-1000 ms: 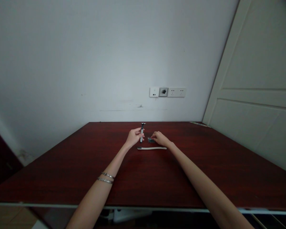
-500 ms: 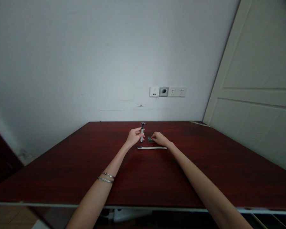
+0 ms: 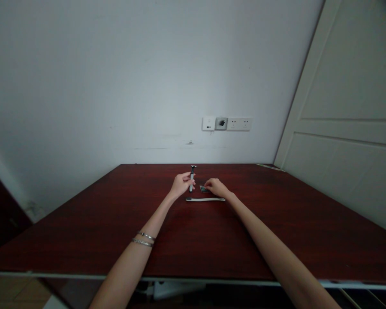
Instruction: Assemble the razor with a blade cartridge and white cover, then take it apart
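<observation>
My left hand (image 3: 180, 184) is closed on the grey handle of a razor (image 3: 191, 182), held upright with its dark head at the top. Just right of it, my right hand (image 3: 216, 187) pinches the edge of a small dark packet (image 3: 202, 188) with a clear, shiny look. The fingers cover part of this packet, so its kind is not plain. Closer to me, a toothbrush (image 3: 207, 199) lies sideways on the table, white with a dark head at its left end. Neither hand grips the toothbrush.
The dark red wooden table (image 3: 99, 231) reaches back to a pale wall (image 3: 116, 86) with a row of sockets (image 3: 239, 124). A white panelled door (image 3: 347, 128) stands at the right. Under the table's front edge, some white things (image 3: 170, 290) are partly visible.
The small packet's near part looks slightly tilted under my right fingers, which have shifted a little. My left hand and the razor stay in place.
</observation>
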Motion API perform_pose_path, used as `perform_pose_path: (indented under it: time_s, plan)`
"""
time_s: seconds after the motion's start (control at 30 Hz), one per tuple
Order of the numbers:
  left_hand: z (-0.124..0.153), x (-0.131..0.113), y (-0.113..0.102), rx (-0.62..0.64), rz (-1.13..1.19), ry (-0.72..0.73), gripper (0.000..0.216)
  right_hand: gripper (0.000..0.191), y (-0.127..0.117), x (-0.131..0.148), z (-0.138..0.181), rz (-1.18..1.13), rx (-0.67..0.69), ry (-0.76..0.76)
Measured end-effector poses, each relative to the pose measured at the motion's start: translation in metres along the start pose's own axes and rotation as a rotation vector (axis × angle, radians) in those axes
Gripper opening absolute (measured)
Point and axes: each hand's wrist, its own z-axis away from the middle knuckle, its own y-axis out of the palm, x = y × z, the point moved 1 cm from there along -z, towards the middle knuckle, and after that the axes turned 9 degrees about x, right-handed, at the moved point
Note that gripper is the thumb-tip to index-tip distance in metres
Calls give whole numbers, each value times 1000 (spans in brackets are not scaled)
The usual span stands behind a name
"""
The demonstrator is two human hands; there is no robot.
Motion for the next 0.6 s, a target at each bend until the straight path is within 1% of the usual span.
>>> perform_pose_path:
  time_s: [0.3, 0.43, 0.6]
  plan:
    - [-1, 3, -1, 19, -15, -19, 34, 12, 2, -2, -1, -49, -51, 12]
    - [-1, 1, 0, 16, -16, -22, 33, 12, -2, 2, 1, -101, -81, 10]
    - [-2, 1, 0, 11, -8, -8, 26, 18, -15, 12, 4, -240, -195, -8]
